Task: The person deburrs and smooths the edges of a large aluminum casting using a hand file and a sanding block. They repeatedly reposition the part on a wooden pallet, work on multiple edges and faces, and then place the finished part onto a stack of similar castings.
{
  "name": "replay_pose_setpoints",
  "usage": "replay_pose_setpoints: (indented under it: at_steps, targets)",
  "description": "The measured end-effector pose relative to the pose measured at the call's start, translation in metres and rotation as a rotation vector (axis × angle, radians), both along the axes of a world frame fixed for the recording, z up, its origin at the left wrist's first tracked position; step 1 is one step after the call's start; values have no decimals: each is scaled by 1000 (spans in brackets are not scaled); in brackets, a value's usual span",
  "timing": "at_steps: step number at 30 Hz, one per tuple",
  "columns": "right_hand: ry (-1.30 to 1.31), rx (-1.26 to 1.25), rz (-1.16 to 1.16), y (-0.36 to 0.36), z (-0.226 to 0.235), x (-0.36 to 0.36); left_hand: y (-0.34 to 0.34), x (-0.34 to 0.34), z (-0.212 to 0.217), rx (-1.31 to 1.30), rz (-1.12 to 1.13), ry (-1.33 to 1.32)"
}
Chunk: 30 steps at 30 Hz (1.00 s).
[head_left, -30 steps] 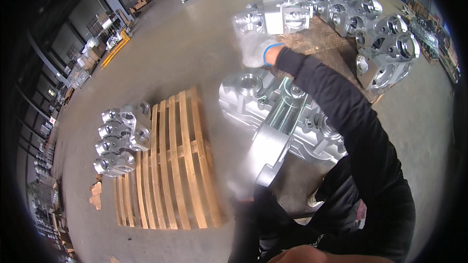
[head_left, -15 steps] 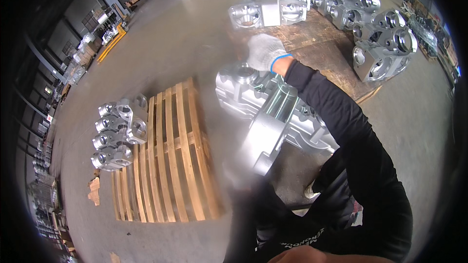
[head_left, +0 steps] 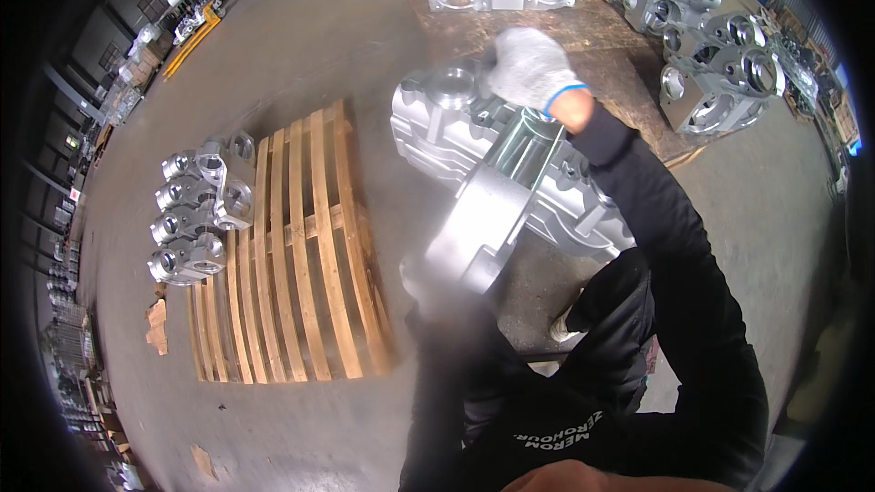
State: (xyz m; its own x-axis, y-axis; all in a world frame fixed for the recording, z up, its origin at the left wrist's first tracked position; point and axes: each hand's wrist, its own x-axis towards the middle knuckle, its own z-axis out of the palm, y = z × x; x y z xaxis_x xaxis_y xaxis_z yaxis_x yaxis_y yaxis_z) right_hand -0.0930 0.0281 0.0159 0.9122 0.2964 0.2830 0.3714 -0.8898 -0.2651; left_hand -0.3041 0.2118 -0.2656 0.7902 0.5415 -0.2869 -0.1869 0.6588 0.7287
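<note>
A large silver metal casting [head_left: 481, 230] with a round bore and bright bare-metal rails stands in front of me, tilted across the view. Above its far end, beside the round opening, is my right hand [head_left: 536, 68] in a grey-white glove with a blue cuff. Its fingers are curled and closed; whatever they hold, if anything, is hidden. My left sleeve comes up at the casting's near end, where a smear [head_left: 421, 281] blurs the picture. My left hand's fingers cannot be made out there.
A wooden pallet [head_left: 310, 228] lies on the floor to the left, with several smaller silver castings [head_left: 196, 210] along its left side. Beyond my right arm, a brown board-topped platform [head_left: 620, 82] carries several more castings [head_left: 720, 82]. A yellow pallet truck [head_left: 193, 41] stands far left.
The view has shifted, so the pallet and castings appear higher and a little left. My right hand stays by the casting's far end, now slightly right of the round opening.
</note>
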Motion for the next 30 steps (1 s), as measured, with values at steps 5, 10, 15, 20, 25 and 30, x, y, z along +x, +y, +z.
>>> replay_pose_setpoints:
  at_steps: [5,10,15,20,25,30]
  targets:
    - [-114,-157,85,-10,12,-1,1,-1,0,-71,-9,-58]
    - [-93,-108,61,-23,4,-8,-1,1,7,-217,-69,-57]
    - [-40,-67,10,-26,-2,-21,0,2,3,-145,10,-21]
    - [-177,-131,34,-24,-3,-24,3,4,-2,-158,-56,-16]
    - [-70,-76,3,-28,-1,-23,2,6,-5,-187,-39,-40]
    - [-15,-177,-12,-33,13,-22,4,9,-14,-195,-34,-39]
